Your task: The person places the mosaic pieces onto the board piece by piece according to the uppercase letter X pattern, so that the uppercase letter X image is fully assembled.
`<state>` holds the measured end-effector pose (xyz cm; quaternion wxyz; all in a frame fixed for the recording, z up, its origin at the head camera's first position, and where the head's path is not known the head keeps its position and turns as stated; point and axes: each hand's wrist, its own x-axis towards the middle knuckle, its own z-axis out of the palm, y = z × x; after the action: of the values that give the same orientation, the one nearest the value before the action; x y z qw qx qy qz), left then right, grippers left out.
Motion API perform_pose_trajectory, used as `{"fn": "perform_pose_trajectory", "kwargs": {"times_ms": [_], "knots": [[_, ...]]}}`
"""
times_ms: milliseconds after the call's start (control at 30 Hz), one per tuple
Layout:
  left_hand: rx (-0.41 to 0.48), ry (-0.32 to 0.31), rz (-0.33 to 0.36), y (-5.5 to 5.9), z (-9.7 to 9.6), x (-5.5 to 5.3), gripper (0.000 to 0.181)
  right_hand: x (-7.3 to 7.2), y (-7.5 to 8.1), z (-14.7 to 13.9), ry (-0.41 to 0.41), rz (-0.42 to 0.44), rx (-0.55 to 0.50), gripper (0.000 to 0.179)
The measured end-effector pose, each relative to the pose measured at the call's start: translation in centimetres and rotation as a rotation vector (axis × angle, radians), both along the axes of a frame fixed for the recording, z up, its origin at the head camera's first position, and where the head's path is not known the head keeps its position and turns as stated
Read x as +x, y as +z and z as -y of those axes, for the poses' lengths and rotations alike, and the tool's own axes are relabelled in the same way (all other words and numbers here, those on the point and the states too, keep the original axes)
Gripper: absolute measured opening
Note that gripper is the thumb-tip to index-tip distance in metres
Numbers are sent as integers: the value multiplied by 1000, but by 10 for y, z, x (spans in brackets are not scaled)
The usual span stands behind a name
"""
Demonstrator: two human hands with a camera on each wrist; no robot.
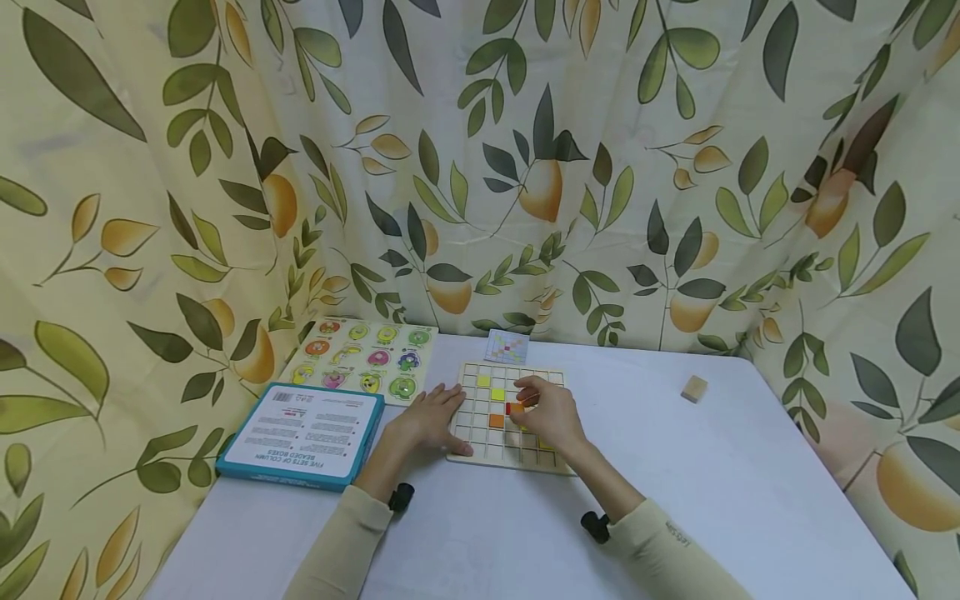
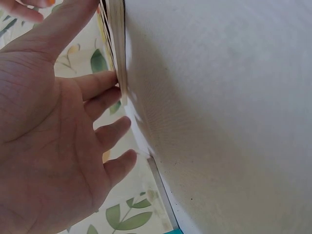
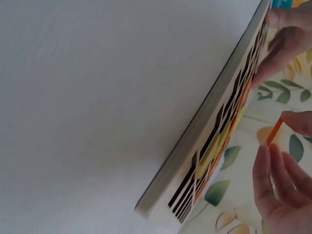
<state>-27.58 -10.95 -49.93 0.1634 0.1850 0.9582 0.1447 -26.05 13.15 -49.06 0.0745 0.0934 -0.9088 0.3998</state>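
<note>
A wooden grid board lies on the white table, with yellow, orange and red squares in some cells. My right hand is over the right part of the board. Between thumb and fingertips it pinches a thin orange tile, held apart from the board in the right wrist view. My left hand rests along the board's left edge, fingers extended, its thumb at the near left corner. In the left wrist view the fingertips touch the edge of the board.
At the left lies a blue-edged box with printed text, in front of a sheet of fruit pictures. A small patterned card sits just behind the board. Farther right is a small wooden block. A leaf-patterned curtain hangs around the table.
</note>
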Motion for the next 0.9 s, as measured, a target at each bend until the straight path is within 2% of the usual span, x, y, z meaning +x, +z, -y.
{"fn": "perform_pose_trajectory", "kwargs": {"times_ms": [267,500,900], "knots": [[1,-1,0,-1,0,-1,108,9,-4,17,54,-14,15,47],[5,-3,-1,-2,-1,-2,107,14,-6,29,55,1,-13,47],[7,5,0,-1,0,-2,109,17,-8,45,111,7,58,47]]}}
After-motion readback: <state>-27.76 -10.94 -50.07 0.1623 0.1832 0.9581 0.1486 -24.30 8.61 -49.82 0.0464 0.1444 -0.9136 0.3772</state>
